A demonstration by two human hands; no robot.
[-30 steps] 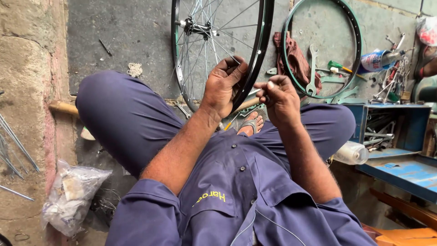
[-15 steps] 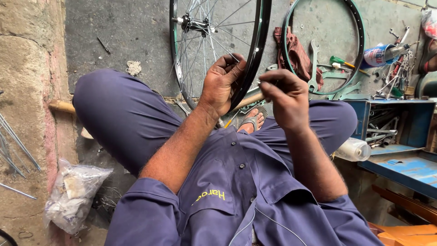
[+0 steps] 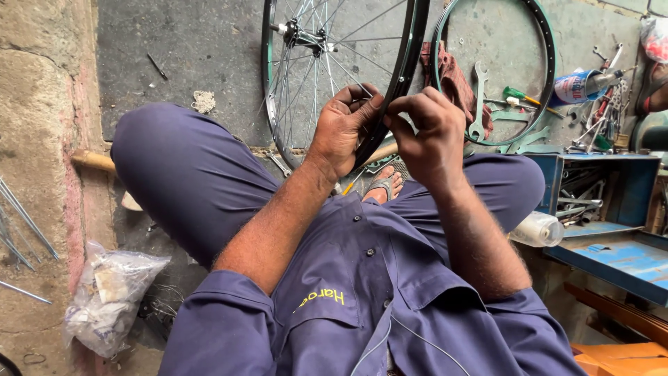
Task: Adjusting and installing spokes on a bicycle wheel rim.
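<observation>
A spoked bicycle wheel (image 3: 313, 83) with a black rim stands upright between my knees, its silver hub at the top. My left hand (image 3: 344, 129) grips the near part of the rim. My right hand (image 3: 431, 132) is closed against the rim right beside the left, fingertips pinched on something too small to make out. I sit cross-legged in blue work clothes, one sandalled foot (image 3: 383, 186) showing below the hands.
A bare black rim (image 3: 546, 76) lies on the floor to the right with a spanner, a screwdriver and a red rag inside it. An open blue toolbox (image 3: 612, 202) sits at the right. A plastic bag (image 3: 104, 299) and loose spokes lie at the left.
My right hand has moved up and left to the rim, beside the left hand. The wooden-handled tool seen under it half a second ago is mostly hidden now.
</observation>
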